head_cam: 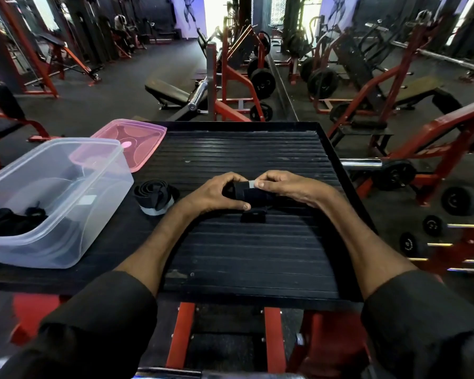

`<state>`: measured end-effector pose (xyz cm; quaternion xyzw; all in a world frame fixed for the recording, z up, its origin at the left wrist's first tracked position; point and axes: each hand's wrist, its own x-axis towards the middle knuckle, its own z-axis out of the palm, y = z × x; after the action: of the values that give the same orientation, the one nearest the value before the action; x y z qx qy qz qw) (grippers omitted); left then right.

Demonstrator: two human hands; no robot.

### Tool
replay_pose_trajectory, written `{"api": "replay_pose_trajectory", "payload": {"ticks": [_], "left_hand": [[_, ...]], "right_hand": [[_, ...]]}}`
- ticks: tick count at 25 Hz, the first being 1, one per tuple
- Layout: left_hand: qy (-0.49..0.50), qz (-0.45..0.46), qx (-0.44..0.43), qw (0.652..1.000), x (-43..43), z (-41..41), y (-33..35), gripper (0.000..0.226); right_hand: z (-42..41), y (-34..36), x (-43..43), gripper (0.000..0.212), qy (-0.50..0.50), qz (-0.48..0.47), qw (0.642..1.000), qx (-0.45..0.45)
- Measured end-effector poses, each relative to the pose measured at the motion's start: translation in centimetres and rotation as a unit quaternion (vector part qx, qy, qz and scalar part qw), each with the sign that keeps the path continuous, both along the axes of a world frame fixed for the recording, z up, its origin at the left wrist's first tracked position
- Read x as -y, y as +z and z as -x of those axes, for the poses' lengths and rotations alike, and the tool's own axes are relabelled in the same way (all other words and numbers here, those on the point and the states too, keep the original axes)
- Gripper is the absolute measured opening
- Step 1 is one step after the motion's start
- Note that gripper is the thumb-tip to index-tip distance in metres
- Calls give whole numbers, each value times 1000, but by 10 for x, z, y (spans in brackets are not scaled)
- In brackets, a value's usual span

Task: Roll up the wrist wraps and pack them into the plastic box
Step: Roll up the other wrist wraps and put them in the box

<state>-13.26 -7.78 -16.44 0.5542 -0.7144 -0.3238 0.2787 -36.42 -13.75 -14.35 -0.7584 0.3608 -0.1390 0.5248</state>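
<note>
Just right of the clear plastic box (66, 187), at the middle of the ribbed black worktop (257, 255), both hands are closed around one black wrist wrap (251, 193). It's rolled into a short, fat cylinder lying sideways, dark woven fabric with a pale grey tab showing at its upper right edge. The left hand (214, 191) cups the roll's left end, fingers curled over the top, thumb tucked underneath along the near side. The right hand (288, 187) pinches the right end, thumb pressed right on that grey tab. A short black tail of the wrap (253, 216) pokes out below the roll and lies flat on the worktop. Between the hands and the box sits a second wrap (156, 196), loosely coiled, black with a grey band along its near edge, lying on the worktop just beside the box's right wall. Inside the box, at its near left corner, there's a dark bundle of fabric (11, 221); what exactly it is can't be told. Beyond the box, a pink lid (137, 140) lies flat, its near edge touching the box's far corner.
</note>
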Motion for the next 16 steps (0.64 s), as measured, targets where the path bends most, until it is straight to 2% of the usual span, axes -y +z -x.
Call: {"api": "replay_pose_trajectory", "payload": {"ticks": [4, 5, 7, 9, 11, 16], "left_hand": [[-36, -115, -30, 992, 0, -7, 8, 71], [-34, -126, -33, 991, -1, -7, 9, 68], [-40, -132, -33, 990, -4, -5, 12, 47], [-37, -127, -39, 990, -5, -4, 11, 41], [-31, -104, -40, 993, -6, -4, 9, 45], [-4, -1, -11, 1000, -12, -1, 9, 51]], "right_hand": [[1, 0, 1, 31, 10, 7, 1000, 28], [2, 0, 1, 31, 15, 5, 1000, 27], [2, 0, 2, 33, 23, 5, 1000, 8], [2, 3, 1, 37, 29, 8, 999, -23], [3, 5, 0, 38, 33, 10, 999, -35], [9, 7, -2, 44, -10, -28, 1000, 7]]}}
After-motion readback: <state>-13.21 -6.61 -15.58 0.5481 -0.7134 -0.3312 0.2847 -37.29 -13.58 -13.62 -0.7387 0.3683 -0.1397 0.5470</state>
